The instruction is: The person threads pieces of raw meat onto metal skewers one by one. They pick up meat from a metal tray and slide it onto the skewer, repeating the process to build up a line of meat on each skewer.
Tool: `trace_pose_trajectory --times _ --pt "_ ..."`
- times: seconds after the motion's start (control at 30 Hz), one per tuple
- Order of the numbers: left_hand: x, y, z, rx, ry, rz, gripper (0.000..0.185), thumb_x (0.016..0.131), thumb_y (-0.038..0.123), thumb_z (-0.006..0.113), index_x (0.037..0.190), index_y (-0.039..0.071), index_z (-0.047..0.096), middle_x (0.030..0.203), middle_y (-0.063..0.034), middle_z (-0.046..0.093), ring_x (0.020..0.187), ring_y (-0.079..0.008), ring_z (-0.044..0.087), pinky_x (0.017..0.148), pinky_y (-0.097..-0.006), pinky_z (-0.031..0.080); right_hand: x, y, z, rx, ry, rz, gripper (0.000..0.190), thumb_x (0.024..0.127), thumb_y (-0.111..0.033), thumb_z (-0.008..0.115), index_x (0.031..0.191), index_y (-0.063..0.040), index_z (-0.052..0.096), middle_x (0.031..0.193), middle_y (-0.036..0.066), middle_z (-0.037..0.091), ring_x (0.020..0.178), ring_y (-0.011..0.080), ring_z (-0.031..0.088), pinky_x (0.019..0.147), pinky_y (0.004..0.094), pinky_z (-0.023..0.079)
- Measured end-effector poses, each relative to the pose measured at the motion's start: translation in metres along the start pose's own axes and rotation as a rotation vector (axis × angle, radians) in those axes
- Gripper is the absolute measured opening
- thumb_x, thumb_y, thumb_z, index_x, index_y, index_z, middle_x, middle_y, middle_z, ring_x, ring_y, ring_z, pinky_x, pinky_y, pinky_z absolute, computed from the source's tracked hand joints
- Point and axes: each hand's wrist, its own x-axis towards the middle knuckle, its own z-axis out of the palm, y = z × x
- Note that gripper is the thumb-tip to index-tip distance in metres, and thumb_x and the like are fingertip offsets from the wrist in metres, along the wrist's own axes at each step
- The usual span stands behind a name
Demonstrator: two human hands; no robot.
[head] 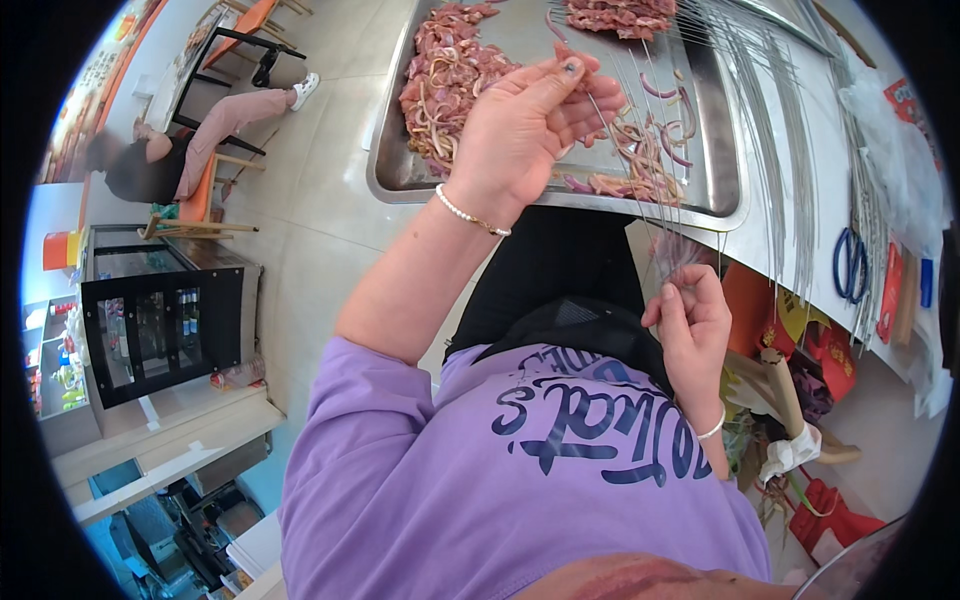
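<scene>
My left hand (536, 112), palm up with a pearl bracelet at the wrist, pinches a piece of raw meat (571, 56) at the upper end of a thin metal skewer (622, 161). Lower right, my right hand (690, 311) grips the lower ends of several metal skewers, which fan upward over the tray's edge. Before me lies a deep metal tray (480, 196). Sliced raw meat (450, 82) mixed with onion is heaped at its left. Purple onion strips (637, 161) lie at the tray's right. Threaded meat (622, 16) rests at the top.
Many loose metal skewers (772, 150) lie right of the tray on a white table (739, 255). Beyond them are blue-handled scissors (850, 266) and plastic bags (892, 165). A wooden stool (780, 390) stands lower right. At left are a seated person (187, 161) and a black-framed display cooler (169, 322).
</scene>
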Motion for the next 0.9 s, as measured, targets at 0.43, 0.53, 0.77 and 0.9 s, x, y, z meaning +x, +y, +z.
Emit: trace_pose_trajectory --times 0.43,0.53,0.77,0.9 --pt "-0.004 0.003 0.003 0.039 0.032 0.028 0.028 0.102 0.016 0.055 0.124 -0.002 0.060 0.115 -0.0171 0.068 0.113 -0.0274 0.066 0.100 -0.0381 0.053 0.000 0.016 -0.003 0.001 0.030 -0.058 0.002 0.099 0.000 0.052 0.100 0.000 0.050 0.069 0.003 0.060 0.062 0.0049 0.054 0.057 0.0190 0.040" --pt "-0.002 0.003 0.000 0.043 0.014 0.059 0.028 0.102 0.015 0.054 0.123 -0.003 0.060 0.115 -0.0170 0.068 0.112 -0.0271 0.066 0.100 -0.0384 0.053 -0.001 0.015 -0.004 -0.004 0.027 -0.061 0.003 0.099 0.000 0.052 0.100 0.000 0.050 0.069 0.003 0.060 0.062 0.0049 0.054 0.057 0.0190 0.040" --pt "-0.004 0.005 0.000 0.039 0.000 0.061 0.026 0.102 0.015 0.054 0.119 -0.003 0.061 0.113 -0.0165 0.069 0.110 -0.0275 0.067 0.100 -0.0403 0.053 0.000 0.016 -0.004 -0.007 0.030 -0.064 0.003 0.098 0.000 0.052 0.099 0.000 0.049 0.069 0.003 0.060 0.062 0.0050 0.054 0.057 0.0193 0.040" --pt "-0.005 0.003 0.000 -0.043 0.011 0.003 0.024 0.102 0.014 0.054 0.117 -0.002 0.062 0.110 -0.0162 0.069 0.107 -0.0277 0.068 0.099 -0.0400 0.053 0.000 0.015 -0.003 -0.011 0.023 -0.060 0.003 0.099 0.000 0.052 0.099 0.000 0.049 0.068 0.003 0.060 0.061 0.0051 0.054 0.057 0.0194 0.040"
